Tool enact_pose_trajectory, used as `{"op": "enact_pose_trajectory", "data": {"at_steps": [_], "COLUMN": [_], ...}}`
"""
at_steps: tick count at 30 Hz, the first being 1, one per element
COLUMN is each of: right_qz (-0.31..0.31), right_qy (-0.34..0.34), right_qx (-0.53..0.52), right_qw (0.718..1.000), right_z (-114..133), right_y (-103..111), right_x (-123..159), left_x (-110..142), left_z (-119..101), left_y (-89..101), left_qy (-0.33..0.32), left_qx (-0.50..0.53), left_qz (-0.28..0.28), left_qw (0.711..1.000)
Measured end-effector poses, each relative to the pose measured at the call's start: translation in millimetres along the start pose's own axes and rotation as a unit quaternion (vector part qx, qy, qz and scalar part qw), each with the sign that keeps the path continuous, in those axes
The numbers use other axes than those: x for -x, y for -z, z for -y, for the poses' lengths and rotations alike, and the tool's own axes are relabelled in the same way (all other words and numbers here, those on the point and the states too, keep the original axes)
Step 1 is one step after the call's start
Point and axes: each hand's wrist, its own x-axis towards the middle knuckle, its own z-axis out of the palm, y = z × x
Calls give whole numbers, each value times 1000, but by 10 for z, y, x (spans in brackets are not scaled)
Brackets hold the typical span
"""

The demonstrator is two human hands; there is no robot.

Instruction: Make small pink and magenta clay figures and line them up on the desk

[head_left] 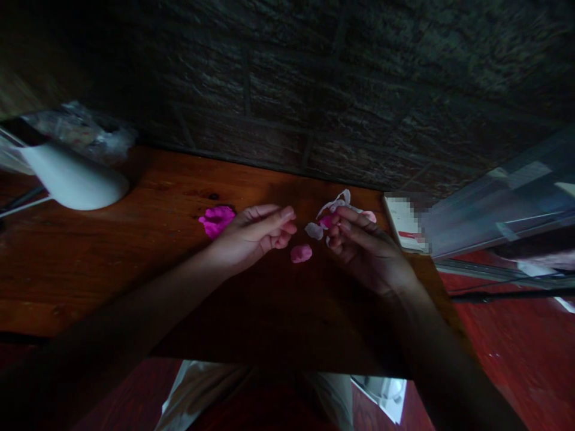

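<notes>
Petal, pink (pixel 300 254): 1, on wooden tbl. (pixel 162 191), betw. hands. Petal, magenta (pixel 326 222): 1, at fingertips of R hand (pixel 371 251); thumb & fingers drawn together, can't tell if gripped. L hand (pixel 249 236): loosely curled, can't tell if anything pinched; magenta flower piece (pixel 216 219) just beside. White petals (pixel 314 231) near R hand. Far L: white jug-like vessel (pixel 81 179), contents not visible; clear plastic bag (pixel 90 134), contents unclear.

The left hand (pixel 249 236) partly hides the magenta piece (pixel 216 221).
</notes>
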Motion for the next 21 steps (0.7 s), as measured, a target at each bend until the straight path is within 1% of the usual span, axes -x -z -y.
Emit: {"op": "enact_pose_trajectory", "data": {"at_steps": [4,6,9,11,12,14,16,21], "right_qz": [-5,-7,-10,-9,-7,-4,-4,-3], "right_qy": [-12,-17,-10,-1,1,1,-3,-12], "right_qx": [-30,-37,-26,-17,-14,-11,-18,-23], "right_qw": [999,999,1000,1000,1000,1000,1000,1000], "right_z": [6,9,16,25,30,41,47,43], "right_y": [-24,-43,-62,-65,-65,-65,-65,-53], "right_x": [-6,-6,2,12,18,29,35,37], "left_x": [10,7,-14,-35,-44,-56,-57,-38], "left_z": [16,20,-36,-121,-168,-249,-282,-196], "left_y": [-23,-17,30,79,103,146,177,199], "left_qy": [9,9,-3,-16,-22,-20,-10,25], "left_qx": [-2,-5,-19,-31,-40,-54,-59,-31], "left_qz": [19,19,-19,-53,-60,-49,-34,28], "left_qw": [1000,1000,1000,998,997,997,998,999]}}
